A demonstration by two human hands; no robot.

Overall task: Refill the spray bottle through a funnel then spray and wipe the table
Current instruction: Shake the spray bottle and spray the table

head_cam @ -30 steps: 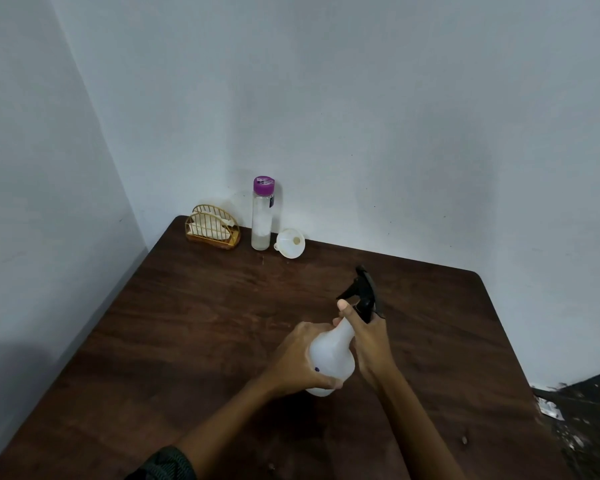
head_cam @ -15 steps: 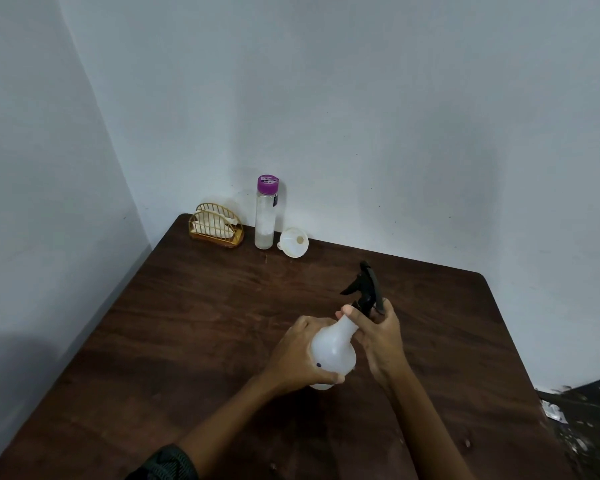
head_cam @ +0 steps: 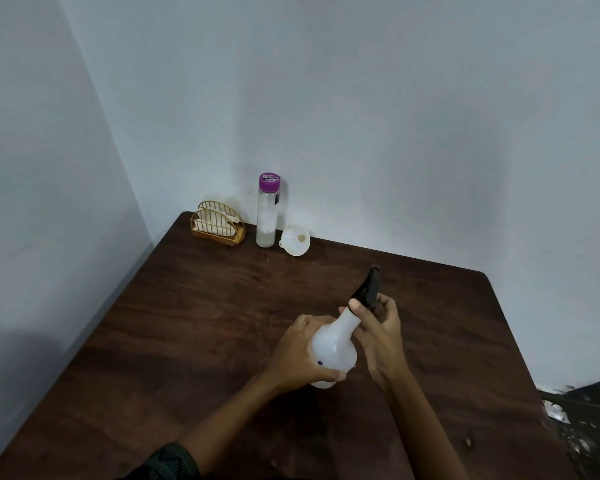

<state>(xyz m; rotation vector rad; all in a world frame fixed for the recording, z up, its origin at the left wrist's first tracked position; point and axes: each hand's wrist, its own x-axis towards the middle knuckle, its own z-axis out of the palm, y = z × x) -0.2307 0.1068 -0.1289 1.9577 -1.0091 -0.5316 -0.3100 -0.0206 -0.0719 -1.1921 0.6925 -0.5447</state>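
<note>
— Where is the spray bottle (head_cam: 333, 348)?
— Centre of the table (head_cam: 205, 306), clasped by the left hand (head_cam: 300, 355), its black head (head_cam: 368, 289) gripped by the right hand (head_cam: 378, 336); best kept upright while unscrewed. The funnel (head_cam: 295, 241) is seen at eleven o'clock.

The desk (head_cam: 187, 323) is dark brown wood with rounded corners, set into the corner of two pale walls. At its far left corner stands a gold wire napkin holder (head_cam: 218, 227) with white napkins in it. Just to its right a clear bottle (head_cam: 266, 216) with a purple cap stands upright, and beside that a white funnel (head_cam: 296, 240) lies on its side. Mid-desk, the left hand (head_cam: 298, 355) and right hand (head_cam: 378, 334) hold a spray bottle (head_cam: 335, 348); whether its base touches the wood cannot be told.
</note>
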